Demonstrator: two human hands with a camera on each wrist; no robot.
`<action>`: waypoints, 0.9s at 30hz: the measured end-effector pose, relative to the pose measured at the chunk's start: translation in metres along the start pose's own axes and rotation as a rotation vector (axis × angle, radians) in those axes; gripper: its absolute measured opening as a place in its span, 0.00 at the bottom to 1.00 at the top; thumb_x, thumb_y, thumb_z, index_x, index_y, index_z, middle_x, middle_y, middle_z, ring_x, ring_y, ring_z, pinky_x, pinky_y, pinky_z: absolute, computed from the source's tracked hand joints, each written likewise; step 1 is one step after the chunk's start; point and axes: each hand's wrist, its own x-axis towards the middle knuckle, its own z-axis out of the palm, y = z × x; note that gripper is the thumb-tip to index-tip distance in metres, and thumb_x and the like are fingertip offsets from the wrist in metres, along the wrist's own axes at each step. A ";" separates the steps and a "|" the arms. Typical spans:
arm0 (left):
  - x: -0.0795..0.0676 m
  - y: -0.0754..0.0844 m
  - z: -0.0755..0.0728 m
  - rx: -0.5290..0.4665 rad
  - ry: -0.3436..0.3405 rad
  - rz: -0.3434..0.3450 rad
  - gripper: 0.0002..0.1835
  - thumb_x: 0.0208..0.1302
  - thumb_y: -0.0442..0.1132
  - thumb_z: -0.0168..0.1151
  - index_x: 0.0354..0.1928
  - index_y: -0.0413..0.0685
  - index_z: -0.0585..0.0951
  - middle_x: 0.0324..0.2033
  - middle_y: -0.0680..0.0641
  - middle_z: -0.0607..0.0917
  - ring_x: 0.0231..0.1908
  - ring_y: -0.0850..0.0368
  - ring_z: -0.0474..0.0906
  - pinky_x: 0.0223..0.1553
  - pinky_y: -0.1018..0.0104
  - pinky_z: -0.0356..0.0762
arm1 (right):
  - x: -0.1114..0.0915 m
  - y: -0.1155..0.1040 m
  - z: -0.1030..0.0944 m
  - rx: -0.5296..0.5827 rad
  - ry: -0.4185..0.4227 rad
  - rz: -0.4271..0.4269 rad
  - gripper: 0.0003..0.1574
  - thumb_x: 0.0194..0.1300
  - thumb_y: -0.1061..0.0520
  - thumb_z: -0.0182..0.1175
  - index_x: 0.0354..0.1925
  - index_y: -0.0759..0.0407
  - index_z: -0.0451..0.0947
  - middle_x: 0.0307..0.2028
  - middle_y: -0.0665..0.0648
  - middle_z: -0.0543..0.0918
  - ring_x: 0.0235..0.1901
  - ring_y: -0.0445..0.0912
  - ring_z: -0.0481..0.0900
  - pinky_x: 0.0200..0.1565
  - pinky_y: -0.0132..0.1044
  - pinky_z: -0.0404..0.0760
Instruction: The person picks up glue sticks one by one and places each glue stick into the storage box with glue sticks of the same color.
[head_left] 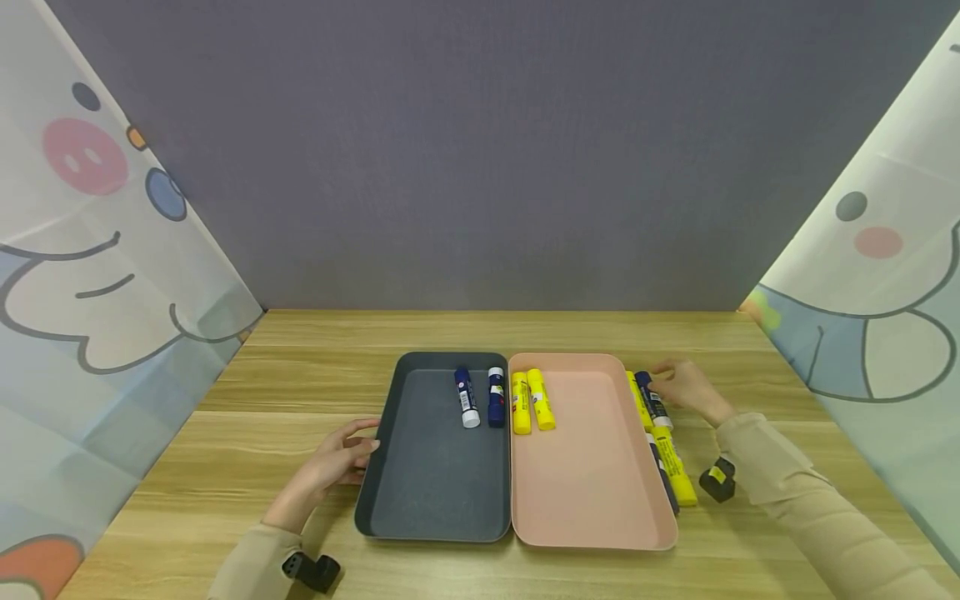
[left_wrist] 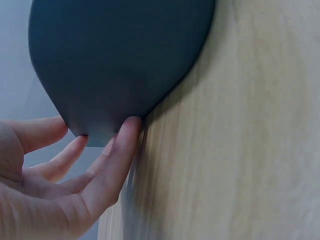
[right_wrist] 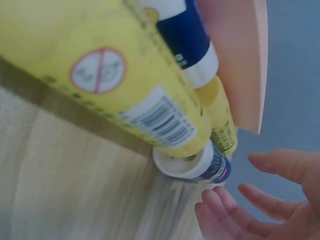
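My left hand (head_left: 337, 458) touches the left side of a dark grey tray (head_left: 375, 500); in the left wrist view its fingertips (left_wrist: 131, 125) lie along the outer wall, thumb at the edge. To the right of a pink tray (head_left: 585, 537), my right hand (head_left: 686, 387) is beside the far end of a dark blue glue stick (head_left: 656, 406). The right wrist view shows that hand's thumb and fingers spread, with a gap between them and the blue glue stick (right_wrist: 217, 167). Touching its near end is a large yellow glue stick (head_left: 675, 471).
Two blue glue sticks (head_left: 467, 398) lie in the grey tray and two yellow ones (head_left: 540, 400) in the pink tray. Another yellow stick (head_left: 639, 400) and a dark stick (head_left: 663, 475) lie against the pink tray's right wall. A grey panel (head_left: 487, 167) stands behind the wooden table (head_left: 322, 375).
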 end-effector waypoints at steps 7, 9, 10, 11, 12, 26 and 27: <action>-0.001 0.000 0.000 0.006 0.004 0.001 0.29 0.63 0.38 0.51 0.63 0.35 0.56 0.45 0.36 0.75 0.32 0.53 0.79 0.34 0.56 0.77 | 0.002 0.006 0.003 0.014 -0.023 0.027 0.30 0.59 0.61 0.52 0.52 0.83 0.59 0.34 0.73 0.77 0.24 0.47 0.75 0.26 0.39 0.76; -0.001 0.000 0.000 0.006 0.007 -0.001 0.29 0.63 0.38 0.51 0.63 0.35 0.56 0.45 0.37 0.75 0.32 0.53 0.79 0.34 0.56 0.77 | 0.003 0.007 0.003 0.013 -0.025 0.027 0.30 0.58 0.61 0.52 0.52 0.84 0.59 0.35 0.73 0.76 0.25 0.47 0.75 0.27 0.39 0.77; -0.001 0.000 0.001 0.005 0.009 -0.002 0.29 0.63 0.38 0.51 0.62 0.35 0.56 0.45 0.37 0.75 0.31 0.53 0.79 0.34 0.56 0.77 | 0.004 0.008 0.004 0.012 -0.025 0.033 0.30 0.58 0.61 0.52 0.52 0.84 0.59 0.34 0.73 0.76 0.24 0.46 0.75 0.27 0.39 0.77; -0.001 0.000 0.001 0.004 0.010 -0.003 0.29 0.63 0.38 0.51 0.62 0.35 0.56 0.45 0.37 0.75 0.31 0.54 0.79 0.34 0.56 0.77 | 0.004 0.009 0.004 0.011 -0.028 0.035 0.30 0.58 0.61 0.52 0.52 0.84 0.58 0.34 0.73 0.76 0.24 0.46 0.75 0.27 0.39 0.77; -0.001 0.000 0.001 0.004 0.007 -0.001 0.29 0.63 0.38 0.51 0.62 0.34 0.56 0.45 0.36 0.75 0.31 0.54 0.79 0.34 0.56 0.77 | 0.005 0.010 0.004 0.011 -0.031 0.041 0.31 0.58 0.61 0.52 0.52 0.84 0.58 0.33 0.72 0.76 0.24 0.46 0.74 0.27 0.38 0.78; 0.000 0.000 0.000 0.002 0.008 -0.004 0.29 0.63 0.38 0.51 0.62 0.35 0.56 0.44 0.37 0.76 0.32 0.54 0.79 0.34 0.56 0.77 | 0.009 0.011 0.008 0.032 -0.060 0.083 0.33 0.59 0.61 0.51 0.53 0.85 0.55 0.34 0.73 0.75 0.26 0.48 0.77 0.29 0.39 0.78; 0.000 0.000 0.000 0.002 0.009 -0.004 0.29 0.63 0.38 0.51 0.62 0.35 0.56 0.44 0.37 0.75 0.32 0.54 0.79 0.34 0.56 0.77 | 0.009 0.011 0.008 0.032 -0.058 0.082 0.33 0.59 0.61 0.51 0.52 0.86 0.55 0.35 0.74 0.75 0.27 0.48 0.77 0.28 0.39 0.78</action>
